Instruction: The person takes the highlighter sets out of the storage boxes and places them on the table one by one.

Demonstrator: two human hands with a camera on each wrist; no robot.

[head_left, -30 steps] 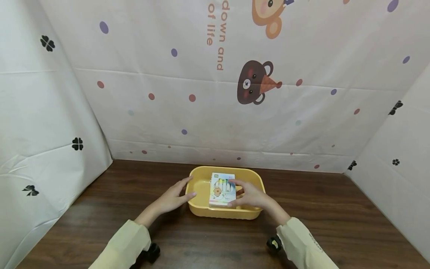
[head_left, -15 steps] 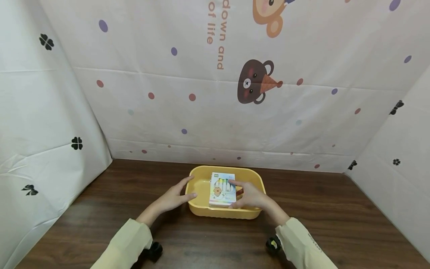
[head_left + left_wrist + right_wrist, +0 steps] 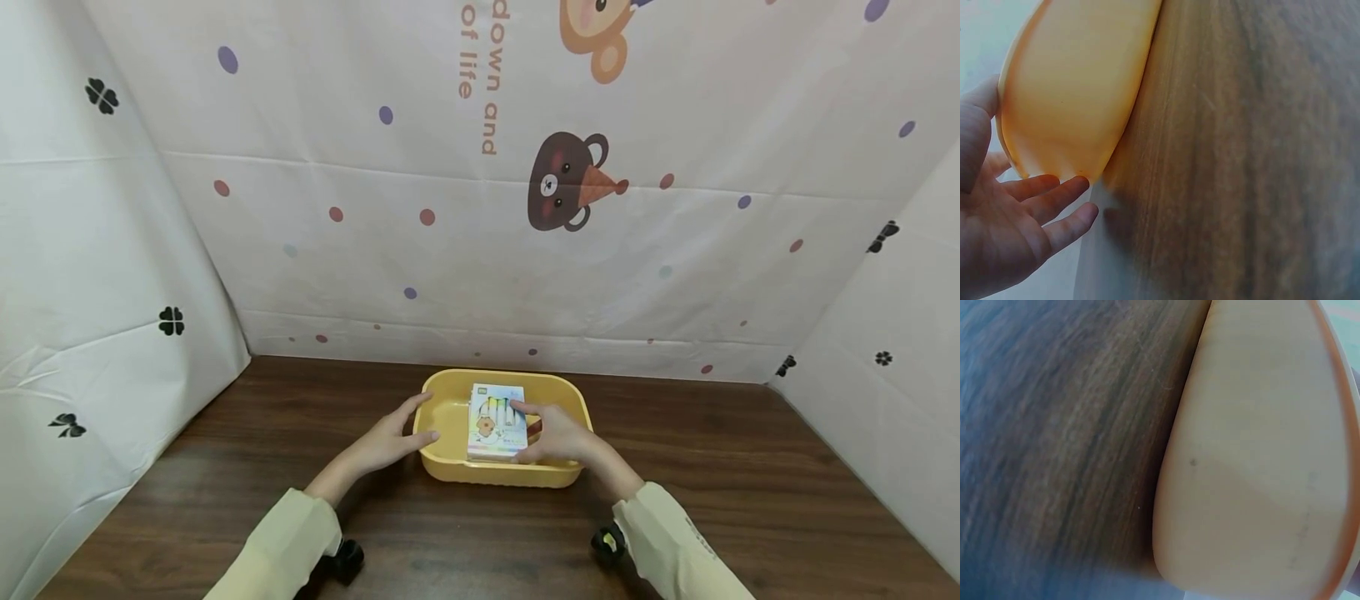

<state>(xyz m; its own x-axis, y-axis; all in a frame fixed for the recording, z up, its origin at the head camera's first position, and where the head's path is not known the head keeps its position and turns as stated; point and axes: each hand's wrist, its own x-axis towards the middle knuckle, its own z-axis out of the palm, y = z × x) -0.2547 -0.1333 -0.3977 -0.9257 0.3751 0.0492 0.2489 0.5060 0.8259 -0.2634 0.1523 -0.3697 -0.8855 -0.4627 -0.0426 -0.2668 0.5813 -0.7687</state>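
In the head view, a yellow plastic basin stands on the table. A white printed box of markers lies inside it, picture side up. My right hand reaches over the basin's right side and grips the box by its right edge, index finger at the far corner and thumb at the near one. At the left end my left hand holds the basin, thumb over the rim. The left wrist view shows that hand's fingers against the outer wall. In the right wrist view the basin wall hides most of the right hand.
The dark wooden table extends around the basin. Behind it hangs a white printed cloth, with more cloth along the left and right sides. A black device is strapped under each sleeve.
The right thumb has shifted slightly right along the near edge of the box. Otherwise the hands, box and basin stay nearly where they were.
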